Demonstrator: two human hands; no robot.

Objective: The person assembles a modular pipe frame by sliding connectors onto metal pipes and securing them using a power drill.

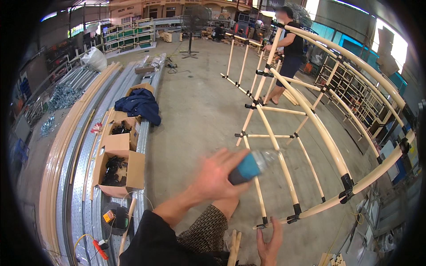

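Observation:
My left hand (215,176) is wrapped round a teal and black power driver (246,168), raised in front of the frame. Motion blurs both the hand and the driver's grey nose. Low on the right, my right hand (270,244) is held with thumb and fingers apart. It is empty and close to a black pipe joint (263,223) at the frame's lower corner. The frame (288,177) is built of cream pipes with black joints and stands right of my hands. Beside my leg are some short cream pipes (235,246).
Two open cardboard boxes (135,170) of black joints sit on metal profiles (79,177) at left. A dark blue cloth (138,105) lies behind them. An orange plug (100,249) and cable are at lower left. A person (290,53) stands beyond the frame; a fan (191,33) is farther back.

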